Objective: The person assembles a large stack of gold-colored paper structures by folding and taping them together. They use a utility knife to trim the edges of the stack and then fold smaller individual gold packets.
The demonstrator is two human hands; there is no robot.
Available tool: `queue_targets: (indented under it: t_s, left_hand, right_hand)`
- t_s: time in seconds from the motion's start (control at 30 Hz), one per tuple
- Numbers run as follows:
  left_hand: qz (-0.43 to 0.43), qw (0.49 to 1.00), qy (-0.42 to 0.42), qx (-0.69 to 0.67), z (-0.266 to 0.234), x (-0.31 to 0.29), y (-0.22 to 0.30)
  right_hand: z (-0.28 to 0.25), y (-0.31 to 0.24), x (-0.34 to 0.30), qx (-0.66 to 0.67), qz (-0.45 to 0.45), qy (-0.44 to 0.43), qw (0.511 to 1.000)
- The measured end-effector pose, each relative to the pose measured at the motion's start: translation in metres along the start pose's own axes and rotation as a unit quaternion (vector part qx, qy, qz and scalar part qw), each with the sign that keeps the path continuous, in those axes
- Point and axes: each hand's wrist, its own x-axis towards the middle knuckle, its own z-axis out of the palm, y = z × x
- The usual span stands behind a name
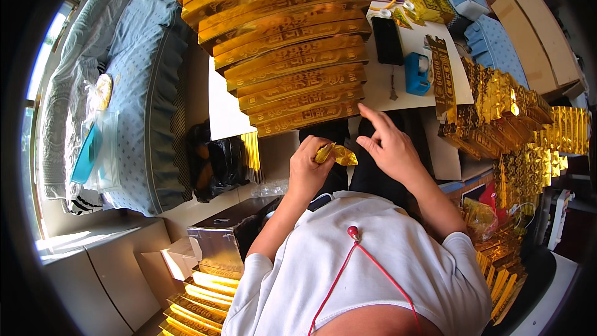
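Note:
My left hand [309, 167] is closed on a small folded piece of gold foil paper [344, 155], which sticks out to the right of its fingers. Just right of it, my right hand [393, 151] holds nothing, its fingers apart. The tip of its index finger is at the lower right corner of a tall stack of folded gold paper strips [298, 62]. I cannot tell whether it touches. This stack covers much of the white table [227, 109] in front of me.
On the table's right lie a black phone [387, 40], a blue tape dispenser [417, 74] and an upright gold strip [443, 78]. More gold paper stacks [497, 102] stand right and at lower left [202, 302]. A cardboard box [535, 31] and a blue-covered bed [143, 99] flank the table.

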Motion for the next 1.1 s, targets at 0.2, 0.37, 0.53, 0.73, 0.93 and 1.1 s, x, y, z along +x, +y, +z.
queue_targets:
  t_s: [0.2,0.37,0.53,0.73,0.93,1.1]
  left_hand:
    - [0.023,0.999,0.046,-0.011,0.007,-0.005,-0.005]
    - [0.019,0.997,0.066,-0.019,0.012,-0.004,-0.009]
    - [-0.006,0.993,0.107,-0.059,0.021,0.008,-0.013]
    - [-0.075,0.981,0.133,-0.121,0.03,0.032,-0.01]
    - [-0.121,0.974,0.143,-0.124,0.035,0.04,-0.022]
    - [-0.139,0.968,0.146,-0.146,0.037,0.041,-0.023]
  right_hand:
    - [0.037,0.059,0.008,0.369,0.195,-0.152,0.896]
    - [0.05,0.051,0.012,0.454,0.152,-0.075,0.875]
    - [0.036,0.024,0.026,0.088,-0.06,0.113,0.988]
    - [0.028,0.017,0.051,-0.014,-0.161,0.202,0.966]
    - [0.026,0.015,0.068,-0.051,-0.191,0.216,0.956]
    - [0.027,0.015,0.069,-0.06,-0.194,0.228,0.952]
